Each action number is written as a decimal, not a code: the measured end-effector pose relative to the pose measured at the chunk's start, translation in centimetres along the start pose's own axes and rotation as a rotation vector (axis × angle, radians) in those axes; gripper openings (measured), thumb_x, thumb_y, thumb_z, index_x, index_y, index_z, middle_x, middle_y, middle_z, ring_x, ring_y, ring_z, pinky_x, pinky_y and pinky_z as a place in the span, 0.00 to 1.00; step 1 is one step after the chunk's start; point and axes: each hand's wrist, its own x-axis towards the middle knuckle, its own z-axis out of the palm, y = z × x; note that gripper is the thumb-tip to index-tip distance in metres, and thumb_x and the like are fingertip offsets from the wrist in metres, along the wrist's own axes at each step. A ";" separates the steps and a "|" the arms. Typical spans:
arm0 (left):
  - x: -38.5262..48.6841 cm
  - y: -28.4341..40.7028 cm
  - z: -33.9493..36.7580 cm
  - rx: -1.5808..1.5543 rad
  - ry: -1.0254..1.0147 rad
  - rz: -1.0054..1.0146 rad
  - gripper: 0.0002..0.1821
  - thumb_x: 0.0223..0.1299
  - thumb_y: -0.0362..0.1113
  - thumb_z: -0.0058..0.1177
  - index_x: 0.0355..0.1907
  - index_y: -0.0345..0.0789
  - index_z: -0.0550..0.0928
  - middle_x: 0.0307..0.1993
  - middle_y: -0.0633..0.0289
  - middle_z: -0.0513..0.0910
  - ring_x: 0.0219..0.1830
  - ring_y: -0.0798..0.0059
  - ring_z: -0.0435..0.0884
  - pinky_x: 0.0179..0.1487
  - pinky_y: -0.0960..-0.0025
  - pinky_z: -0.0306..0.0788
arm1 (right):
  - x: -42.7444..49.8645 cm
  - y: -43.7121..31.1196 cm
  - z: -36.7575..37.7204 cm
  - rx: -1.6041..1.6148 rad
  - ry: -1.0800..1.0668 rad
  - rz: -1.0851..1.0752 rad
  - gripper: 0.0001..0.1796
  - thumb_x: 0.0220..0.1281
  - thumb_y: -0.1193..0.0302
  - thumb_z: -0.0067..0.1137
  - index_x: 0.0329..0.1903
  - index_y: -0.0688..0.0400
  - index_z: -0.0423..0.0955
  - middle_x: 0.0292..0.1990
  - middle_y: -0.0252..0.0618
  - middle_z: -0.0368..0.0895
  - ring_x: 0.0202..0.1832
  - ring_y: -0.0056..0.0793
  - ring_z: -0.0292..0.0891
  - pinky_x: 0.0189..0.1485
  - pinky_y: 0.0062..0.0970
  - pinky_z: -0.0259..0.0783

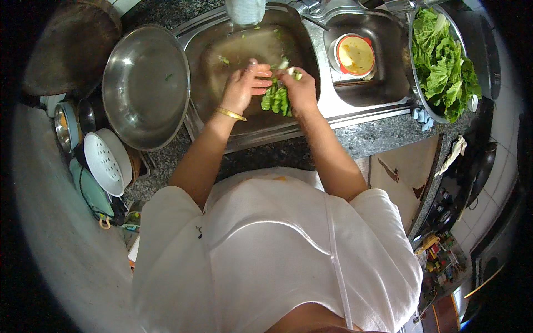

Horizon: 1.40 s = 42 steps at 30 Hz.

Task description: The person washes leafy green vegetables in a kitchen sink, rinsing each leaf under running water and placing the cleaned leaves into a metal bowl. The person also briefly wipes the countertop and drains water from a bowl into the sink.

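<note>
My right hand (300,89) grips the pale stem end of a small bunch of leafy greens (277,100), whose leaves hang down over the large sink basin (208,98). Just left of the bunch, my left hand (246,86) has its fingers spread, a gold bangle at the wrist; whether its fingertips touch the leaves I cannot tell. Murky water with green scraps fills part of the basin below both hands. A large steel bowl (145,87) stands left of the sink, with a small leaf bit inside. At the right, a metal bowl holds a heap of lettuce-like leaves (443,66).
In the smaller basin (387,89) sits a round container with a red rim (355,55) and yellowish liquid. A white perforated colander (104,160) and other dishes stand at the left. A blue cloth (422,118) lies on the granite counter edge (370,135). The faucet end (245,11) hangs above the large basin.
</note>
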 end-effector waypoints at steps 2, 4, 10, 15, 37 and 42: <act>-0.2 0.9 -0.7 -0.044 0.063 0.025 0.31 0.62 0.59 0.43 0.51 0.33 0.76 0.48 0.53 0.78 0.43 0.71 0.79 0.47 0.70 0.72 | 0.3 -0.1 -0.5 0.223 -0.021 0.143 0.04 0.55 0.74 0.56 0.34 0.59 0.73 0.27 0.33 0.74 0.28 0.22 0.71 0.31 0.23 0.70; -0.2 1.1 -1.1 0.110 0.190 0.028 0.30 0.62 0.59 0.43 0.51 0.33 0.76 0.51 0.54 0.77 0.45 0.72 0.77 0.48 0.70 0.70 | 0.3 0.0 -1.2 0.363 -0.075 0.218 0.04 0.56 0.73 0.55 0.34 0.56 0.71 0.27 0.32 0.72 0.29 0.23 0.70 0.34 0.23 0.69; 0.3 -0.1 -0.9 0.091 -0.067 0.032 0.18 0.53 0.37 0.61 0.46 0.32 0.77 0.39 0.65 0.78 0.40 0.83 0.75 0.42 0.78 0.68 | 0.1 0.5 -1.3 0.494 -0.137 0.209 0.09 0.57 0.72 0.56 0.40 0.58 0.71 0.29 0.34 0.75 0.31 0.24 0.72 0.36 0.25 0.71; 0.0 0.6 -1.6 0.184 -0.205 -0.027 0.14 0.58 0.38 0.56 0.44 0.32 0.77 0.35 0.68 0.80 0.34 0.85 0.77 0.34 0.79 0.72 | 0.3 -0.2 -1.1 0.334 -0.144 0.163 0.13 0.56 0.71 0.61 0.42 0.61 0.72 0.35 0.37 0.78 0.35 0.25 0.75 0.39 0.26 0.73; -2.3 -2.1 -0.7 -0.562 0.393 0.078 0.05 0.62 0.35 0.52 0.34 0.36 0.75 0.25 0.70 0.73 0.26 0.83 0.70 0.31 0.76 0.68 | 0.1 -1.6 1.9 0.488 0.301 0.094 0.11 0.56 0.73 0.58 0.41 0.64 0.72 0.33 0.41 0.78 0.33 0.29 0.76 0.38 0.27 0.73; -1.9 -3.3 -3.7 -0.138 0.244 0.063 0.11 0.59 0.28 0.51 0.46 0.35 0.76 0.35 0.63 0.77 0.33 0.79 0.76 0.39 0.76 0.72 | 0.1 -2.3 0.3 0.403 0.204 -0.006 0.10 0.57 0.72 0.59 0.39 0.64 0.73 0.33 0.39 0.78 0.31 0.26 0.75 0.35 0.25 0.72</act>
